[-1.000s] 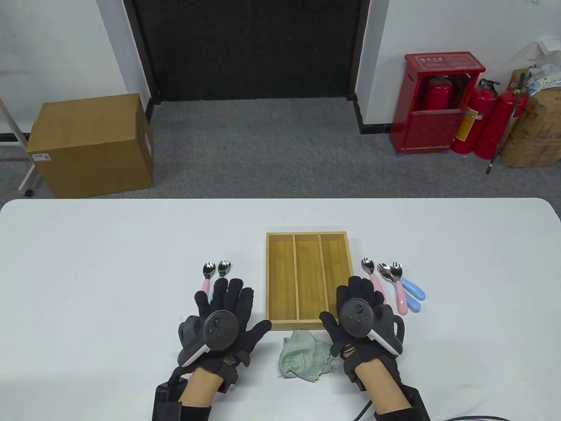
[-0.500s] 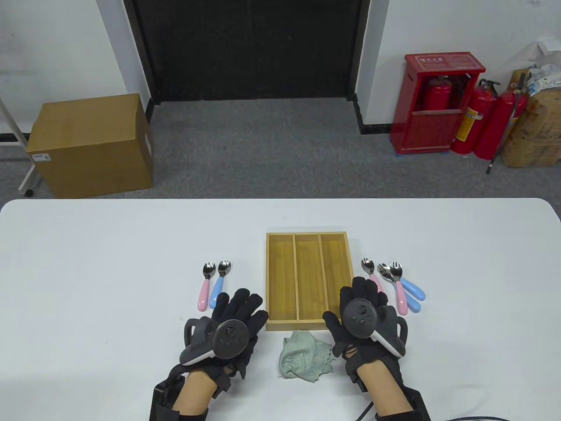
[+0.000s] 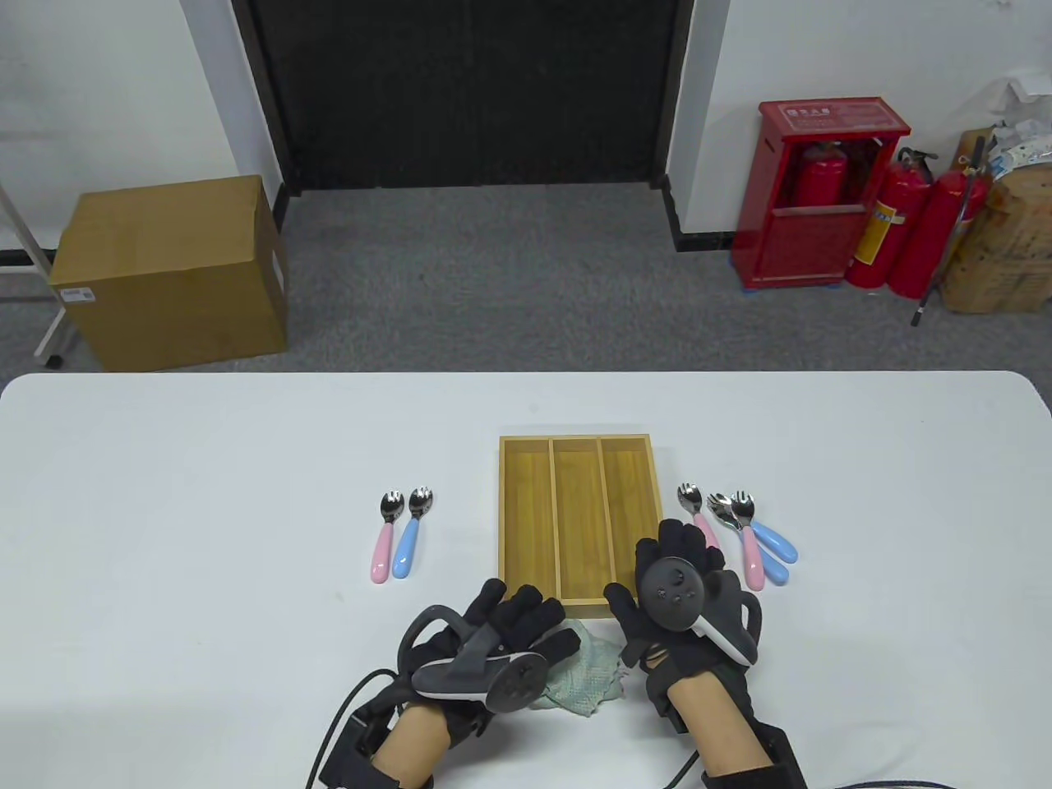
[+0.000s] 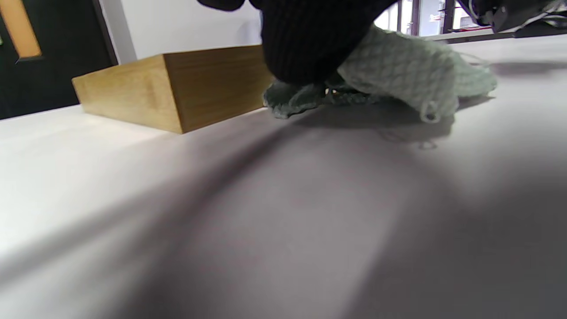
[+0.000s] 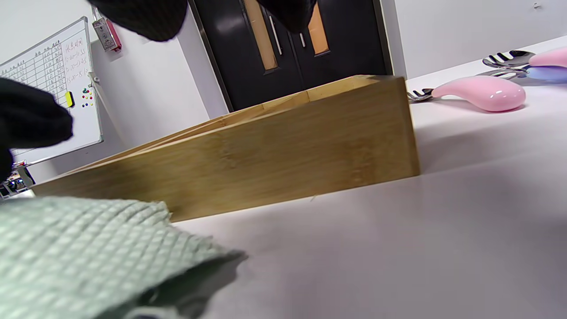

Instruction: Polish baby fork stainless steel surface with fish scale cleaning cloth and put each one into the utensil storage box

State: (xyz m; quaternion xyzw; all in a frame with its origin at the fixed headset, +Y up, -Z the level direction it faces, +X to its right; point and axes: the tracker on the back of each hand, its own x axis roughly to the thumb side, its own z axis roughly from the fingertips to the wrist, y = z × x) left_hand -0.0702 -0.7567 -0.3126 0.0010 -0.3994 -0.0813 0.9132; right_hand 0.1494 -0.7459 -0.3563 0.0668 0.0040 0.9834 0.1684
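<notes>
The wooden utensil storage box [image 3: 579,526] stands mid-table with three bare compartments. A pale green fish scale cloth [image 3: 590,670] lies crumpled just in front of it. My left hand [image 3: 532,618] is rolled onto its side, and its fingers reach onto the cloth's left part. The left wrist view shows the gloved fingers [image 4: 310,40] on top of the cloth [image 4: 398,66]. My right hand [image 3: 678,563] rests flat and open by the box's front right corner. A pink fork [image 3: 383,546] and a blue fork [image 3: 406,542] lie left of the box.
Right of the box lie more baby utensils with pink [image 3: 749,559] and blue [image 3: 774,542] handles, one pink handle [image 5: 480,93] close to my right hand. Behind the table are a cardboard box [image 3: 168,271] and red fire extinguishers [image 3: 904,230].
My left hand has moved right and back from beside the left forks, rolled onto its side and reached the cloth. The right hand has barely moved.
</notes>
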